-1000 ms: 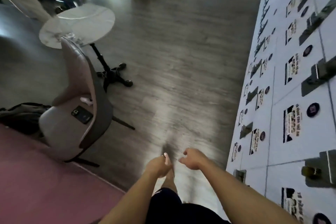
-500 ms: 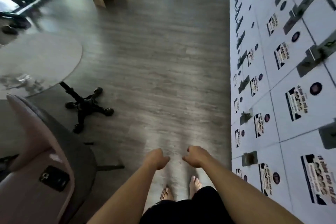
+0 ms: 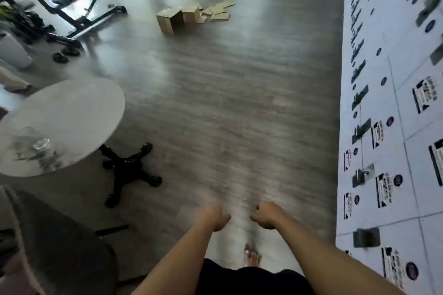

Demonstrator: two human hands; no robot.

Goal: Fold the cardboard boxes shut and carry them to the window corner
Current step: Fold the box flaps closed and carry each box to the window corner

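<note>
**Empty hands, boxes far across the floor**

The brown cardboard boxes [image 3: 170, 19] sit on the grey wood-plank floor [image 3: 215, 103], well apart from the person, with flat brown cardboard sheets [image 3: 219, 11] scattered just beside them on their right. One box stands upright with its top flaps loose. To the left of the boxes stands a black metal frame [image 3: 81, 7] by the bright window. Nearer than the boxes, to their left, is a round white marble-topped table [image 3: 72, 122] on a black star base. The left hand [image 3: 212, 218] and right hand [image 3: 266, 214] hang low, fingers loosely curled, holding nothing. One bare foot [image 3: 251, 258] shows below them.
</note>
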